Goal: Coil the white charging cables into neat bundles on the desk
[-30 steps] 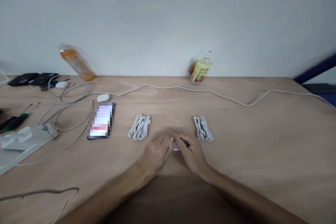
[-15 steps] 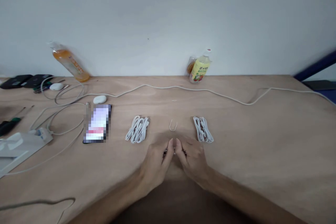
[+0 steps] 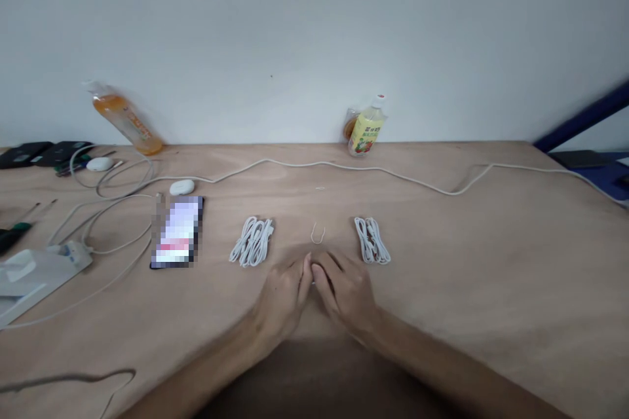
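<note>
My left hand and my right hand meet low in the middle of the table, thumbs side by side and fingers curled inward. Both are closed. Only a tiny pale bit shows between them, and what they hold, if anything, is hidden. Just beyond the fingertips lies a thin white twist tie, bent into a U. One bundled white cable rests to the left of my hands, another folded white cable to the right.
A phone, a white earbud case and a power strip are at left. One long white cord crosses the table. Against the wall lean an orange drink bottle and a yellow-labelled bottle.
My right hand's fingers have curled further over toward the left hand, and the gap between the thumbs has narrowed. The whole view has shifted slightly; the cables and twist tie lie as before.
</note>
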`<action>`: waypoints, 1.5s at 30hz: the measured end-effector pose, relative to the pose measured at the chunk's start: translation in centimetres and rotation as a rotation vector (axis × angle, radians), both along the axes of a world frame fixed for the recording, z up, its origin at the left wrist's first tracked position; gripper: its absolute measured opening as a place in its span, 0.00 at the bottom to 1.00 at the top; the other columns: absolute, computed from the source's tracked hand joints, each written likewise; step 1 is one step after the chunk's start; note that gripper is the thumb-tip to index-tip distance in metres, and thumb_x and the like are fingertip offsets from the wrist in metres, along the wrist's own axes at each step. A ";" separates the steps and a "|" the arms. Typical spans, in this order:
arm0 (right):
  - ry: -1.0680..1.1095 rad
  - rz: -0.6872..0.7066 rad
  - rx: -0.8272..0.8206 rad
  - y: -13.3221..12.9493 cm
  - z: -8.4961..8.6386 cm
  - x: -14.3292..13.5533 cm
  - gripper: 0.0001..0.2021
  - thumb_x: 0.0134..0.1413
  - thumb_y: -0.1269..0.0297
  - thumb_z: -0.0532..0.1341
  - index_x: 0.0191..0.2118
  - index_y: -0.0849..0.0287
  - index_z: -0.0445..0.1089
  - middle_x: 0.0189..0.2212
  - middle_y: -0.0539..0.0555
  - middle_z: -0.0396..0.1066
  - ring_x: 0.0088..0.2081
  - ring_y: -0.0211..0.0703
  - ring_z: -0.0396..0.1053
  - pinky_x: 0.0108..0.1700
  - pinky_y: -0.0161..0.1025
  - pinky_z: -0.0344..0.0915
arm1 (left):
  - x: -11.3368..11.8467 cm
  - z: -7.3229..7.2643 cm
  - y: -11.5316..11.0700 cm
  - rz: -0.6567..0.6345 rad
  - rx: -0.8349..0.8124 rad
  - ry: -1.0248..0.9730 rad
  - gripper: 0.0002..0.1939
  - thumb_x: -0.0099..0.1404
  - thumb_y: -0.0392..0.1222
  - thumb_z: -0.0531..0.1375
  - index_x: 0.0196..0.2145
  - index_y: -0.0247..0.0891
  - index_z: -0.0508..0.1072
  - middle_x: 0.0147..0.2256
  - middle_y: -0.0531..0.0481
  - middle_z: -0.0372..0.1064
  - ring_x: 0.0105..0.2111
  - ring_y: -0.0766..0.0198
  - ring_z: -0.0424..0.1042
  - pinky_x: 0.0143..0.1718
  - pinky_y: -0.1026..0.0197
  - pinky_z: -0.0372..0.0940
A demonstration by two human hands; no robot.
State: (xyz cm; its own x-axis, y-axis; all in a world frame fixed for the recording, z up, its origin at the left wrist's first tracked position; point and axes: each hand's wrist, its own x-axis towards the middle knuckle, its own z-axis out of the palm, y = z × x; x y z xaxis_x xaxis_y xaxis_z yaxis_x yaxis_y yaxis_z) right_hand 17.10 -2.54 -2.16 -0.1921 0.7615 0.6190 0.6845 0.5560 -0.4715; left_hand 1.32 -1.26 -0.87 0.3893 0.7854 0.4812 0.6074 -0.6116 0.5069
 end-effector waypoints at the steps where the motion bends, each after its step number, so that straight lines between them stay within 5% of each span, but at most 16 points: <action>1: -0.034 -0.014 0.036 0.0 -0.2 0.0 0.20 0.77 0.69 0.53 0.30 0.55 0.71 0.25 0.52 0.72 0.27 0.43 0.68 0.32 0.41 0.60 | 0.1 0.1 -0.2 0.010 -0.034 -0.013 0.28 0.86 0.39 0.44 0.27 0.39 0.68 0.21 0.55 0.71 0.19 0.68 0.71 0.24 0.64 0.63; 5: 0.089 0.047 -0.085 0.1 -1.0 0.1 0.21 0.75 0.68 0.54 0.26 0.54 0.69 0.22 0.51 0.69 0.25 0.43 0.65 0.31 0.41 0.59 | 0.2 0.1 -0.5 0.008 -0.131 -0.046 0.30 0.86 0.41 0.42 0.25 0.39 0.66 0.20 0.56 0.69 0.18 0.68 0.68 0.22 0.64 0.61; 10: 0.194 0.077 -0.237 0.5 -0.8 0.2 0.24 0.78 0.61 0.52 0.25 0.55 0.66 0.20 0.49 0.67 0.23 0.40 0.60 0.28 0.39 0.58 | -0.4 -0.5 0.2 -0.062 -0.007 0.000 0.29 0.86 0.47 0.40 0.35 0.38 0.75 0.30 0.47 0.77 0.30 0.60 0.78 0.34 0.59 0.72; 16: 0.253 0.100 -0.346 0.8 0.0 0.1 0.24 0.78 0.62 0.52 0.24 0.55 0.60 0.19 0.46 0.63 0.22 0.37 0.60 0.25 0.35 0.55 | -0.6 -1.4 0.8 -0.082 0.066 0.079 0.28 0.86 0.44 0.42 0.36 0.38 0.76 0.31 0.45 0.77 0.31 0.58 0.77 0.34 0.57 0.73; 21: 0.174 -0.018 -0.230 0.1 0.1 0.1 0.17 0.76 0.65 0.53 0.31 0.54 0.66 0.25 0.49 0.71 0.26 0.41 0.65 0.31 0.38 0.60 | -0.3 -0.8 0.5 -0.047 -0.040 0.058 0.28 0.86 0.42 0.41 0.36 0.37 0.75 0.30 0.47 0.80 0.29 0.60 0.79 0.32 0.59 0.73; 27: 0.064 0.040 -0.193 0.0 -0.6 0.2 0.21 0.76 0.67 0.52 0.28 0.55 0.68 0.23 0.51 0.71 0.25 0.42 0.64 0.31 0.40 0.59 | -0.4 0.0 0.1 -0.081 -0.137 0.028 0.30 0.87 0.43 0.40 0.31 0.40 0.72 0.25 0.52 0.77 0.23 0.64 0.77 0.27 0.63 0.68; 37: 0.138 0.016 -0.202 -0.8 -0.5 -0.4 0.13 0.74 0.70 0.52 0.34 0.52 0.63 0.24 0.47 0.70 0.23 0.39 0.65 0.27 0.37 0.58 | -0.8 -0.4 0.4 -0.024 0.056 0.072 0.29 0.86 0.44 0.40 0.32 0.38 0.73 0.29 0.46 0.77 0.27 0.58 0.76 0.31 0.56 0.68; 45: -0.019 0.043 0.015 -0.5 -0.2 -0.1 0.19 0.77 0.70 0.50 0.30 0.53 0.63 0.23 0.50 0.70 0.25 0.41 0.67 0.31 0.40 0.60 | -0.4 -0.3 0.1 -0.063 0.090 0.025 0.27 0.86 0.38 0.41 0.30 0.39 0.69 0.25 0.53 0.74 0.22 0.65 0.74 0.25 0.61 0.65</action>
State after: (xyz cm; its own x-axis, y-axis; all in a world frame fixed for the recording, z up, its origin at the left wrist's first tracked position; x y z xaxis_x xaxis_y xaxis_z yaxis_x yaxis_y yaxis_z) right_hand 17.00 -3.00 -2.40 -0.2361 0.7431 0.6262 0.6685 0.5919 -0.4503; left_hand 0.89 -1.13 -1.20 0.4498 0.7130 0.5379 0.5780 -0.6915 0.4333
